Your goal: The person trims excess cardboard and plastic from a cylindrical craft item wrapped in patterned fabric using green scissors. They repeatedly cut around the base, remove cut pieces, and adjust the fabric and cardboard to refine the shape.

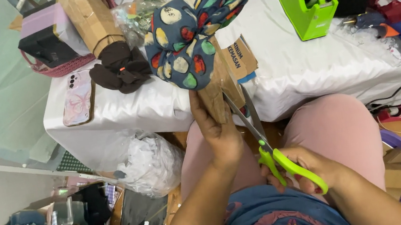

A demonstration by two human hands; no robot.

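Note:
My left hand (217,128) grips a brown cardboard piece (215,97) with a dark blue patterned fabric bow (186,42) on its upper end, held up in front of the table edge. My right hand (306,168) holds scissors with bright green handles (290,165); their grey blades (244,114) are apart and angled up-left against the cardboard's right edge, just beside my left thumb. Both hands hover above my lap in pink trousers.
A table with a white cloth (304,73) carries a green tape dispenser (307,3), a blue glue gun (398,24), a dark brown bow (119,66), a phone (77,97) and a cardboard tube (90,18). A plastic bag of scraps (148,163) lies below.

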